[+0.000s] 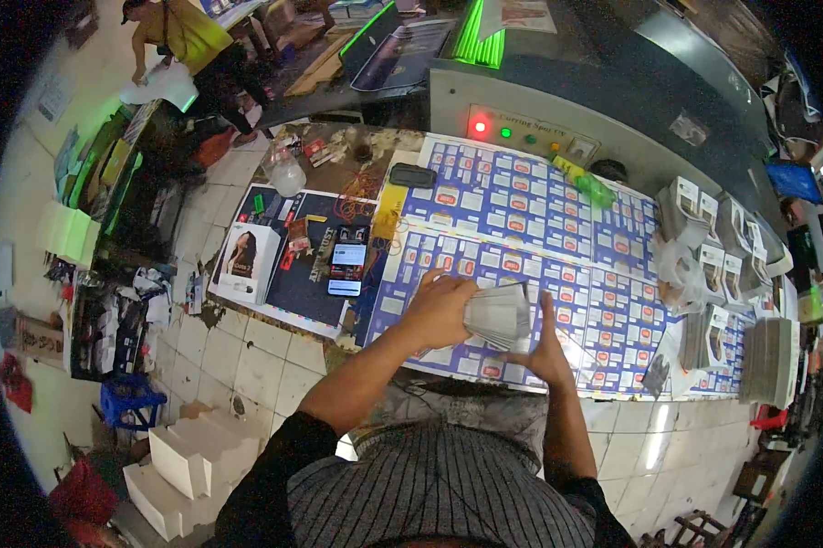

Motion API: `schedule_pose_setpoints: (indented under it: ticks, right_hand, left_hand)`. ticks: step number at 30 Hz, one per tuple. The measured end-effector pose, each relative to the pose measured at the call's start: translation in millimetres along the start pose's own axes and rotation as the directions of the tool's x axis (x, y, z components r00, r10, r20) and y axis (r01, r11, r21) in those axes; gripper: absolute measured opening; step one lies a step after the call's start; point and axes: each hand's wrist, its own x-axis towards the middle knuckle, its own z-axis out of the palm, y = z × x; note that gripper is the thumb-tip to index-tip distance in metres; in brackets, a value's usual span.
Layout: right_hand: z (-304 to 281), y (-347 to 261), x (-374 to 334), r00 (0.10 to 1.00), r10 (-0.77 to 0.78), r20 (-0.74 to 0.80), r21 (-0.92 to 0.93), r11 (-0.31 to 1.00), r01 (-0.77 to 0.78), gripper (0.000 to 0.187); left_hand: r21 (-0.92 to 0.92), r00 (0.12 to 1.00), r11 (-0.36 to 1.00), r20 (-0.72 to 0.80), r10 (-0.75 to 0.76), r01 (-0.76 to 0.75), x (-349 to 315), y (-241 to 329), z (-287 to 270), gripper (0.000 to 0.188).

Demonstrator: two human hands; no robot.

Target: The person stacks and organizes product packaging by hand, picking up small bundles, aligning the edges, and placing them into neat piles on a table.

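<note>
A thick stack of thin grey-white cards (497, 314) is in my left hand (440, 310), tilted above the table, its edges fanned slightly. The fingers wrap the stack's left side. To the right of it, my right hand (547, 354) is open, with fingers stretched upward and the thumb pointing toward the lower edge of the stack. A small gap seems to separate this hand from the cards. Beneath both hands lie large blue printed sheets (521, 217) covering the table.
Stacks of printed cartons (717, 242) and a plastic bag (681, 279) occupy the table's right end. At left are a lit phone (346, 265), a white box (249, 260) and orange string (361, 196). A machine panel (530, 133) borders the far side. Another person (188, 41) bends at far left.
</note>
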Motion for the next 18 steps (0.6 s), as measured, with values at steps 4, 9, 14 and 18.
schedule_pose_setpoints:
  ticks: [4,9,14,18]
  right_hand:
    - [6.7,-13.4,-16.2,0.995,-0.097,-0.035,-0.157,0.983,0.091,0.127]
    - [-2.1,-32.9,-34.8,0.965,0.155,0.211,0.133,0.974,-0.185,0.084]
    - [0.3,-47.2,-52.5,0.931,0.199,0.305,0.012,0.977,-0.213,0.076]
    - [21.4,-2.7,-56.5,0.942,0.134,0.308,0.59,0.75,-0.299,0.063]
  left_hand:
    - [0.092,0.975,0.993,0.217,0.05,-0.072,4.1,19.4,-8.1,0.057]
    - [-0.102,0.874,0.992,0.486,-0.015,0.074,-12.7,19.8,-5.0,0.061]
    - [-0.188,0.754,0.969,0.657,0.004,0.158,-20.4,13.0,9.0,0.072]
    - [-0.433,0.71,0.803,0.704,0.017,0.41,-19.7,-36.9,25.3,0.068]
